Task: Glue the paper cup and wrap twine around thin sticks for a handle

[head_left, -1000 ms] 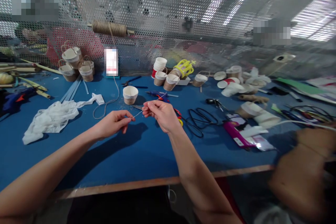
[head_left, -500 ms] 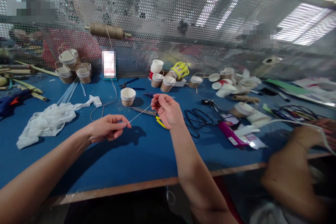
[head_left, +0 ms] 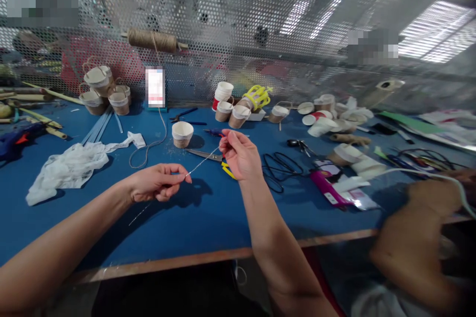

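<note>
Pinching thin wire (head_left: 195, 168) between both hands. Left hand (head_left: 158, 184): fingers curled, thumb and forefinger closed on wire's lower stretch; loose tail trails from under palm toward near table edge. Right hand (head_left: 241, 154): higher and farther out, fingertips closed on wire's upper end. Wire taut, slanting up from left hand to right, above blue table (head_left: 208, 218). Scissors (head_left: 197, 153) flat on table just beyond wire, between hands. Paper cup (head_left: 182, 133) beyond left hand. Black cable (head_left: 278, 171) just right of right hand.
</note>
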A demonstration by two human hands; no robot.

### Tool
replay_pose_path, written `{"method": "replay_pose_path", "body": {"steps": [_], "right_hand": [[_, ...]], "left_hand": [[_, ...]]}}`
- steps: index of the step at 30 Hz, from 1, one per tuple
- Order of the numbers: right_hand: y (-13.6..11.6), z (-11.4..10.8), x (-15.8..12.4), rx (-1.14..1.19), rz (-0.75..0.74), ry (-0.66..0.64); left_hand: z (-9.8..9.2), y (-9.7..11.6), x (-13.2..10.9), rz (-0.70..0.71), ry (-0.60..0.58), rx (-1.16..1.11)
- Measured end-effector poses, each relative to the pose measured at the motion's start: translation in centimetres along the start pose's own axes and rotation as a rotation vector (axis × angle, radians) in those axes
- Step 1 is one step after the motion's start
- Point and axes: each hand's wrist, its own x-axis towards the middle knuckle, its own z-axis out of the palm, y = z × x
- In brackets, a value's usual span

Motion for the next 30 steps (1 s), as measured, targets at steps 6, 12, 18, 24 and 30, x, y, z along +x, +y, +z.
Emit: {"method": "replay_pose_path", "body": {"steps": [6, 12, 18, 24, 30], "right_hand": [[-0.2, -1.1, 1.0, -0.028, -0.059, 0.044], [-0.4, -1.4, 1.2, 0.043, -0.054, 0.058], [-0.4, -0.7, 0.6, 0.014, -0.021, -0.007], [1.3, 2.2, -2.0, -0.230, 0.198, -0.413], [2.0, 2.9, -2.8, -0.266, 0.258, -0.489]], "left_hand": [[-0.7, 0.7, -0.7, 0.022, 0.026, 0.031], [-2.0, 0.4, -1.5, -0.027, 0.012, 0.090], [-1.9, -0.3, -1.6, -0.034, 0.025, 0.100], [-0.9, -0.6, -1.2, 0.054, 0.087, 0.020], [-0.4, -1.1, -1.1, 0.098, 0.142, 0.073]]}}
